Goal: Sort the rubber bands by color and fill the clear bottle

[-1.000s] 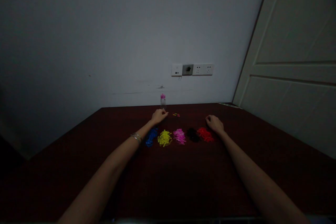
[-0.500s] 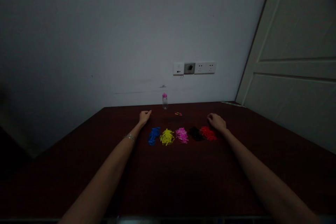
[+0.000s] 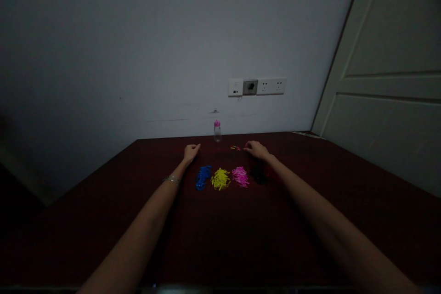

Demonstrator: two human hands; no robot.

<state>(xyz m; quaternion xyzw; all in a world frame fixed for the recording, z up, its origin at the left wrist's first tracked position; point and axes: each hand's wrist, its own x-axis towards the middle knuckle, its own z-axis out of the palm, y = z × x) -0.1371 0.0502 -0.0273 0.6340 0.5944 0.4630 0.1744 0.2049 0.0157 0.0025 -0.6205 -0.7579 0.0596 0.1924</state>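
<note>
On the dark red table lie piles of thin bands: blue (image 3: 203, 178), yellow (image 3: 220, 179), pink (image 3: 240, 177) and black (image 3: 258, 173). A red pile (image 3: 273, 175) is mostly hidden under my right forearm. My left hand (image 3: 191, 151) rests closed behind the blue pile; what its fingers hold, if anything, is too small to see. My right hand (image 3: 257, 149) is beside a small cluster of coloured bands (image 3: 235, 148), a short gap from it, its fingers bent together and their contents unclear.
A clear bottle with a pink top (image 3: 217, 132) stands at the back of the table (image 3: 220, 234), near the wall. Sockets and switches (image 3: 257, 87) are on the wall. A pale panelled door (image 3: 386, 87) rises at the right.
My right hand has moved left, from behind the red pile to near the small cluster, and its forearm now covers most of the red pile. My left hand is nearly unmoved.
</note>
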